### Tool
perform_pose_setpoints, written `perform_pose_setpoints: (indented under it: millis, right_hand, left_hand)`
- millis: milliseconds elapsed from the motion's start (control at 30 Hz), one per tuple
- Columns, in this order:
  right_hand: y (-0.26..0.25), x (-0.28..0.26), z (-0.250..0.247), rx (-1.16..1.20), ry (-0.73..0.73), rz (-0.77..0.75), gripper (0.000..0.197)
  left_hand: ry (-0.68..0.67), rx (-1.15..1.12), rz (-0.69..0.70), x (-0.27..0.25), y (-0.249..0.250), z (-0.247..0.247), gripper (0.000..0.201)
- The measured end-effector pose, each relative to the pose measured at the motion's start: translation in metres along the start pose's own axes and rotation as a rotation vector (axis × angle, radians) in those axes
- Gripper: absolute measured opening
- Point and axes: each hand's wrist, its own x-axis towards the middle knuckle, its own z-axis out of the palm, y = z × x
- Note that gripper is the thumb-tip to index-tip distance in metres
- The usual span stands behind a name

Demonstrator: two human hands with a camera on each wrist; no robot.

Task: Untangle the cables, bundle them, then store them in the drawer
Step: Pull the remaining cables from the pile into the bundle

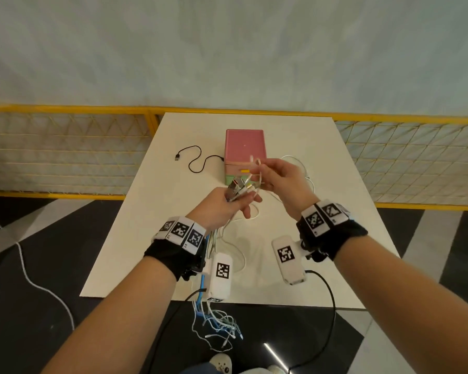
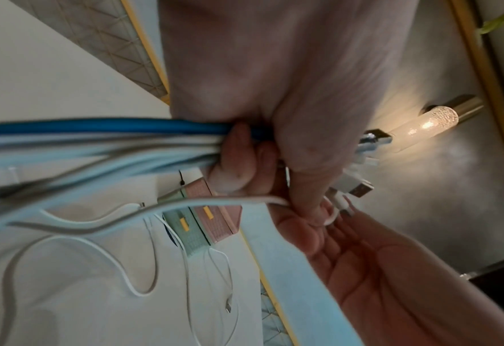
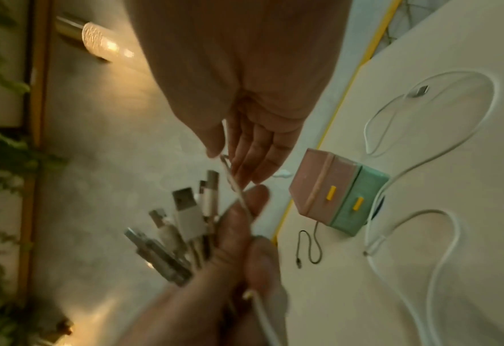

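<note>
My left hand (image 1: 234, 202) grips a bundle of cables (image 2: 102, 142), one blue and the others white, above the white table (image 1: 335, 211). Their USB plugs (image 3: 185, 220) stick up out of the fist, and the loose ends (image 1: 219, 322) hang past the table's near edge. My right hand (image 1: 264, 175) pinches a thin white cable (image 3: 230, 174) between thumb and fingers just above the plugs. Behind the hands stands the small drawer box (image 1: 245, 147), pink on top and green below, with yellow handles (image 3: 331, 193); both drawers look closed.
A black cable (image 1: 196, 160) lies curled on the table left of the box. White cables (image 3: 431, 149) loop over the table right of it. A yellow mesh railing (image 1: 65, 147) runs behind the table. Another white cord (image 1: 30, 279) trails on the floor at left.
</note>
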Motion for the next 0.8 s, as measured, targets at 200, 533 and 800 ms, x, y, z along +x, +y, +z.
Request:
perform_pose_setpoints:
  millis: [200, 533, 800]
  right_hand:
    - [-0.008, -0.001, 0.002, 0.143, -0.064, -0.011, 0.032]
    - [0.009, -0.032, 0.007, -0.110, -0.259, -0.083, 0.035]
    - [0.004, -0.037, 0.007, -0.100, -0.309, -0.038, 0.024]
  left_hand:
    - [0.263, 0.030, -0.105, 0.007, -0.007, -0.009, 0.032]
    - [0.342, -0.534, -0.049, 0.018, 0.024, -0.014, 0.035]
    - [0.314, -0.434, 0.106, 0.019, 0.033, -0.011, 0.046]
